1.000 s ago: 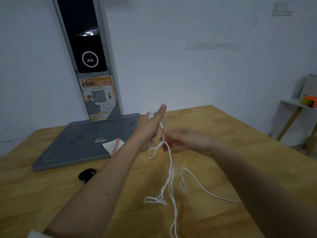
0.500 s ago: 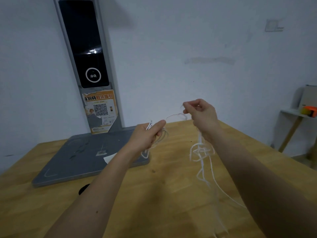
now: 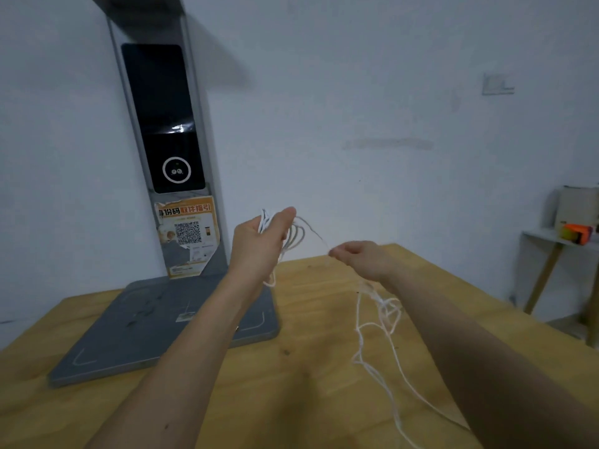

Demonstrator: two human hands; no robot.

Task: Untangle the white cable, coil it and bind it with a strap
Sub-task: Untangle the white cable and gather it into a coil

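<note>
Left hand (image 3: 259,244) gripping coiled white cable (image 3: 376,322) loops, right hand (image 3: 359,257) pinching the strand, tangle dangling (mid-air) – over wooden table (image 3: 308,384), right edge near.

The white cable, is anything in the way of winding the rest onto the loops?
Yes: a tangle in the white cable hangs below the right hand, before the loops that the left hand holds.

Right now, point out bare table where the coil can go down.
Bare wooden table lies between the forearms, bordered by the flat grey scanner base and the dangling white cable. Crowded: under the right hand, where tangled loops hang.
</note>
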